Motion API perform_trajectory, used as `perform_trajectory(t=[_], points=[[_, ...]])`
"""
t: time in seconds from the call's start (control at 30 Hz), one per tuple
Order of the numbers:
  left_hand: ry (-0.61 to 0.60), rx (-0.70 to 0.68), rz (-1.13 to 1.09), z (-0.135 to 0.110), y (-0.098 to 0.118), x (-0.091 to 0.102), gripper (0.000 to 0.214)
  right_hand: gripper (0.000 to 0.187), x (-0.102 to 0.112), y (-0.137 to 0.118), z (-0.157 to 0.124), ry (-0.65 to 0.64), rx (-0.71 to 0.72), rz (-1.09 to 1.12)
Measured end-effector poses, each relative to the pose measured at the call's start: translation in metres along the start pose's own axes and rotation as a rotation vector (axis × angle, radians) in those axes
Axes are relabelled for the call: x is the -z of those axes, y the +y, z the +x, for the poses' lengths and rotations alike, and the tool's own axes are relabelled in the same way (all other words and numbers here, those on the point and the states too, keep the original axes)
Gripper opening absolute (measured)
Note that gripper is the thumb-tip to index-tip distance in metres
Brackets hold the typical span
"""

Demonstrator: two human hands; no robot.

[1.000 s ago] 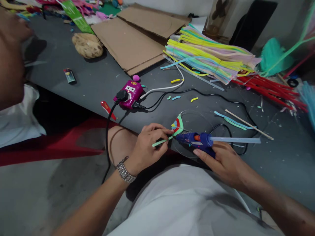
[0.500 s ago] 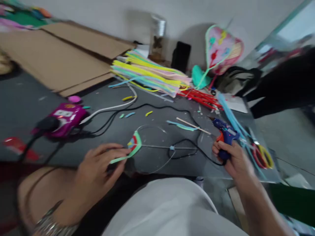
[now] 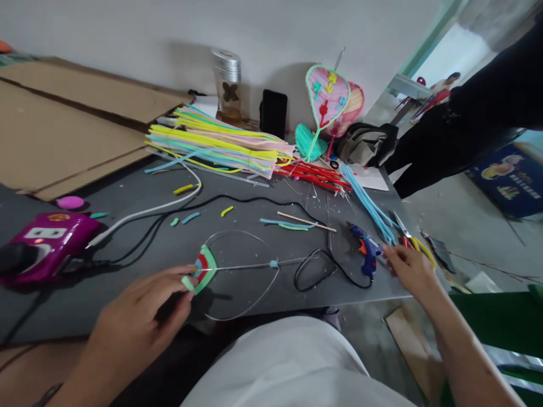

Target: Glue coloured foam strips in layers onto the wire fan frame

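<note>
My left hand point(image 3: 148, 308) pinches the end of a wire frame point(image 3: 241, 267) wrapped in fuzzy pipe cleaner. The pinched end is a curved patch of mint-green, red and blue pipe cleaner point(image 3: 206, 270). From it, a straight stem runs right through a thin wire loop to a small blue knot. A blue glue gun point(image 3: 365, 246) with an orange trigger lies on the table, its nozzle pointing up-left. At its back end are the fingertips of my right hand point(image 3: 409, 268), held close together; what is between them is hidden. Scissors point(image 3: 418, 244) lie partly behind that hand.
Bundled pipe cleaners point(image 3: 220, 144), red ones point(image 3: 316, 174) and blue ones point(image 3: 369, 200) lie behind. A purple power socket point(image 3: 51, 243) is at left, with cords crossing the table. Cardboard point(image 3: 76, 130), a bottle point(image 3: 229, 85), a phone point(image 3: 274, 113) and decorated fans point(image 3: 326, 96) stand farther back. A person's dark-clothed legs point(image 3: 449, 130) are at right.
My right hand has let go of the glue gun's handle, and the gun now lies on the table. My left hand keeps hold of the frame. The view has shifted right.
</note>
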State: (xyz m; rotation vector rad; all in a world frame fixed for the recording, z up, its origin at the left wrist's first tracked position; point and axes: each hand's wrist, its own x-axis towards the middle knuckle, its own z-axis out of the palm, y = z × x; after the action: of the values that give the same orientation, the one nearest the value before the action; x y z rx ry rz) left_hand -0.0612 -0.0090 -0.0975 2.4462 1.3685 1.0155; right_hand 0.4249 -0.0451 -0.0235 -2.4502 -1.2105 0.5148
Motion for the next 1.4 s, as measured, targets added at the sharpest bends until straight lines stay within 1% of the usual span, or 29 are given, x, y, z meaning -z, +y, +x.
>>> perform_trajectory(t=[0.03, 0.07, 0.1, 0.17, 0.2, 0.23, 0.3, 0.33, 0.37, 0.43, 0.53, 0.6, 0.63, 0.7, 0.73, 0.8, 0.87, 0.9, 0.97, 1.03, 1.1, 1.17, 1.27, 1.4], points=[[-0.002, 0.001, 0.002, 0.001, 0.001, 0.001, 0.007, 0.045, 0.0, -0.009, 0.004, 0.097, 0.154, -0.138], [-0.003, 0.0, 0.007, 0.001, 0.003, 0.002, 0.006, 0.04, -0.005, -0.02, 0.008, 0.145, 0.314, -0.225], [-0.009, 0.0, 0.01, 0.002, 0.005, 0.004, 0.006, 0.035, -0.012, -0.034, 0.012, 0.148, 0.471, -0.282], [-0.028, -0.015, 0.003, 0.004, 0.011, 0.008, 0.008, 0.025, -0.035, -0.061, 0.021, 0.089, 0.727, -0.374], [-0.054, -0.006, 0.0, 0.004, 0.013, 0.008, 0.009, 0.02, -0.049, -0.073, 0.025, 0.062, 0.817, -0.42], [-0.054, -0.003, -0.004, 0.005, 0.014, 0.009, 0.011, 0.015, -0.062, -0.083, 0.028, 0.048, 0.879, -0.461], [-0.051, -0.005, -0.024, 0.005, 0.014, 0.007, 0.014, 0.008, -0.082, -0.095, 0.035, 0.032, 0.946, -0.509], [-0.053, -0.006, -0.038, 0.005, 0.013, 0.006, 0.016, 0.01, -0.089, -0.097, 0.038, 0.025, 0.965, -0.512], [-0.06, -0.01, -0.059, 0.005, 0.011, 0.006, 0.018, 0.013, -0.094, -0.097, 0.042, 0.02, 0.977, -0.501], [-0.08, -0.026, -0.113, 0.006, 0.009, 0.005, 0.025, 0.017, -0.096, -0.094, 0.049, 0.013, 0.977, -0.458], [-0.134, -0.059, -0.179, 0.008, 0.005, 0.006, 0.043, 0.024, -0.086, -0.092, 0.058, 0.007, 0.927, -0.39], [-0.164, -0.075, -0.201, 0.01, 0.002, 0.007, 0.05, 0.024, -0.075, -0.099, 0.06, -0.022, 0.879, -0.312], [-0.174, -0.079, -0.209, 0.011, 0.001, 0.007, 0.05, 0.022, -0.07, -0.107, 0.059, -0.051, 0.85, -0.243], [-0.17, -0.066, -0.216, 0.014, -0.001, 0.007, 0.047, 0.011, -0.064, -0.13, 0.052, -0.171, 0.785, -0.033], [-0.161, -0.051, -0.212, 0.016, -0.002, 0.006, 0.044, 0.008, -0.065, -0.146, 0.046, -0.298, 0.754, 0.085], [-0.142, -0.025, -0.188, 0.019, -0.003, 0.005, 0.04, 0.026, -0.079, -0.18, 0.029, -0.568, 0.685, 0.332], [-0.133, -0.01, -0.155, 0.022, -0.003, 0.003, 0.036, 0.028, -0.106, -0.214, 0.011, -0.757, 0.625, 0.488], [-0.134, -0.006, -0.142, 0.023, -0.003, 0.002, 0.035, 0.027, -0.122, -0.229, 0.004, -0.802, 0.634, 0.546], [-0.136, -0.004, -0.124, 0.024, -0.003, 0.001, 0.034, 0.027, -0.157, -0.253, -0.007, -0.832, 0.662, 0.628], [-0.133, -0.016, -0.116, 0.024, -0.004, 0.0, 0.033, 0.026, -0.185, -0.267, -0.011, -0.867, 0.674, 0.665], [-0.127, -0.034, -0.109, 0.024, -0.005, -0.001, 0.03, 0.022, -0.203, -0.272, -0.011, -0.887, 0.696, 0.661], [-0.133, -0.035, -0.099, 0.023, -0.005, -0.002, 0.029, 0.019, -0.209, -0.272, -0.009, -0.905, 0.729, 0.633], [-0.158, -0.007, -0.085, 0.021, -0.006, -0.003, 0.029, 0.018, -0.208, -0.27, -0.008, -0.93, 0.77, 0.586], [-0.168, 0.01, -0.075, 0.021, -0.006, -0.003, 0.029, 0.018, -0.207, -0.268, -0.009, -0.909, 0.787, 0.546]])
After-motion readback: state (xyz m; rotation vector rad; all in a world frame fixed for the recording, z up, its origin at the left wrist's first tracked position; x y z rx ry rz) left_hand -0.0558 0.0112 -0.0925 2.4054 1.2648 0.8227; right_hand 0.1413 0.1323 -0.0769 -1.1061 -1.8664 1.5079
